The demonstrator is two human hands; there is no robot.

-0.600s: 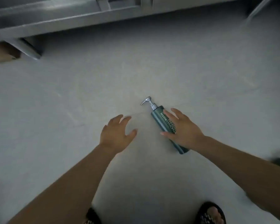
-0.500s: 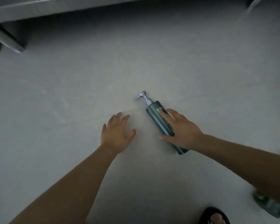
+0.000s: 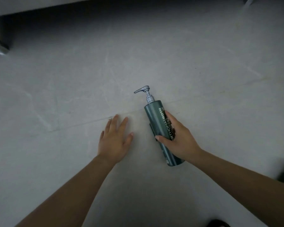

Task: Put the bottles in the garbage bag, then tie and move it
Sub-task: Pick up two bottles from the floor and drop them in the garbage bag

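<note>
One green bottle point(image 3: 154, 119) lies on the floor point(image 3: 69, 82), pump point(image 3: 143, 88) pointing away. Your right hand point(image 3: 179, 142) wraps its fingers point(image 3: 169, 117) round the middle; squeeze firmly and lift straight up. Your left hand point(image 3: 114, 142) is spread out, holding nothing.

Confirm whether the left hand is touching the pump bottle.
Apart. The head view shows bare floor between the left hand and the pump bottle; only the right hand grips it.

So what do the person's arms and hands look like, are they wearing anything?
The left forearm and right forearm are bare, with no sleeves in view. The left hand and right hand show no gloves, rings, watch or bracelet.
</note>
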